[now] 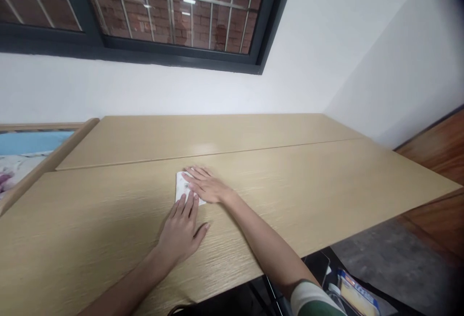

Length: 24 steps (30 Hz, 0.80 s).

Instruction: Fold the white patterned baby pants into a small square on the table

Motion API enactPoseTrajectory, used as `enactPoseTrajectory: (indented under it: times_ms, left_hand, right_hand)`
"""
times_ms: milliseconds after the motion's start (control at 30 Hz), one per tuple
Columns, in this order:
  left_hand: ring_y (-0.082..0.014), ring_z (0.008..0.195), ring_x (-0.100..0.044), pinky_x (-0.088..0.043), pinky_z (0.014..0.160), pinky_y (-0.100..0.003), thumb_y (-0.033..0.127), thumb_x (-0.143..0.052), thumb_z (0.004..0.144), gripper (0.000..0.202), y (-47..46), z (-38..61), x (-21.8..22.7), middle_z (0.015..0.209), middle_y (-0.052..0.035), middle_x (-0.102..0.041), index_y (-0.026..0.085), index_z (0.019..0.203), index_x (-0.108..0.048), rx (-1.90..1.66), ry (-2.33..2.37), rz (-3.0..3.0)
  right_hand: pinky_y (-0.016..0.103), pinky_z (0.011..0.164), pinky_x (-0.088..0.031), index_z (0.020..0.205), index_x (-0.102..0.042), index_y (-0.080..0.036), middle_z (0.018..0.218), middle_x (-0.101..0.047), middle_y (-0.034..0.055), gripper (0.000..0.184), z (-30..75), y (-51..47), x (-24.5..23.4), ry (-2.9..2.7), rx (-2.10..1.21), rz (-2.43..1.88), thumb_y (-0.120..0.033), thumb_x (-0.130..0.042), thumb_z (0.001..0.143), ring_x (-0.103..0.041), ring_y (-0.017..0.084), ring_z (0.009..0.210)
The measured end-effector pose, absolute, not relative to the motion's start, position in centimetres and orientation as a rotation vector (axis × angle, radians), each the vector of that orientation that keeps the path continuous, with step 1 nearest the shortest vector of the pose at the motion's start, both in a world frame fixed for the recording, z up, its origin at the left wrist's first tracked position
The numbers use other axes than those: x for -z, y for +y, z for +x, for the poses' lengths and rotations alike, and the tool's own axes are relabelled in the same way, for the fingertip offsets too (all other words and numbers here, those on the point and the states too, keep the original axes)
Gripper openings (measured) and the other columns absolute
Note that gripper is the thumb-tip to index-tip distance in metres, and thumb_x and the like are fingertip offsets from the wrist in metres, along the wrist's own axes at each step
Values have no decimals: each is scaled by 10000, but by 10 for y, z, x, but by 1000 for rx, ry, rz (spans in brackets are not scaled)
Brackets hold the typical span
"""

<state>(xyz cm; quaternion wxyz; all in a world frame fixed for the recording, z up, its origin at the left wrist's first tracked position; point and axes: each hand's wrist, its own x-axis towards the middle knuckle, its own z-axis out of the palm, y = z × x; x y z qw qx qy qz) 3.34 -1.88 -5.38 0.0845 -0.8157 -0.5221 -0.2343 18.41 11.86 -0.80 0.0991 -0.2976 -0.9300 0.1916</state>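
Note:
A small white folded paper (182, 186) with a faint printed mark lies flat on the wooden tabletop (290, 180). My right hand (208, 185) rests across its right and upper part, fingers stretched out to the left. From below, my left hand (183, 231) reaches up with fingertips on the paper's lower edge. Its thumb points away to the right, over the wood. Both hands are laid flat, palms down, and the part of the paper under the right fingers is hidden.
Behind the table a white wall (145, 89) rises to a dark-framed barred window (174, 60). At left stands a wooden rail (87, 127) beside blue and floral bedding (36, 143). Below the front right edge, a blue-and-yellow package (357, 293) and dark items sit above grey floor (391, 248).

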Motion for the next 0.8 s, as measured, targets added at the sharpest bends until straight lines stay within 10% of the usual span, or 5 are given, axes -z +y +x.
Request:
enactPoseTrajectory:
  times_ms: [267, 500, 667, 800]
  left_hand:
    - [-424, 1445, -411, -420, 1140, -542, 493, -530, 957, 717, -18, 33, 58, 1526, -253, -474, 41, 1502, -412, 732, -1544, -2427]
    - [-277, 1153, -630, -499, 1000, -425, 422, -447, 1005, 330, 8, 7, 43, 1208, -117, -698, 184, 1178, -597, 1105, -1812, -2343]
    - [-246, 815, -631, -466, 782, -371, 466, -419, 980, 316, 31, -25, 39, 804, -61, -670, 223, 836, -560, 1027, -2226, -2043]
    - [-241, 766, -613, -391, 708, -340, 485, -400, 966, 373, 36, -30, 41, 754, -67, -660, 229, 720, -514, 786, -2335, -2073]
  right_hand:
    - [434, 1291, -52, 1619, -304, -241, 1698, -196, 26, 583, 183, 126, 23, -2696, -552, -878, -495, -235, 1098, -61, 195, 1589]
    - [452, 1279, -156, 1637, -248, -212, 1693, -228, 97, 657, 190, 137, 39, -2270, -688, -909, -550, -275, 1075, -173, 226, 1573]
    - [428, 1072, -449, 1402, -575, -145, 1334, -596, 180, 502, 189, 144, 50, -1908, -701, -1008, -461, -507, 1017, -568, 249, 1246]
    - [321, 869, -495, 1131, -716, -125, 1015, -657, 102, 283, 185, 139, 45, -1944, -745, -1009, -324, -594, 971, -611, 181, 934]
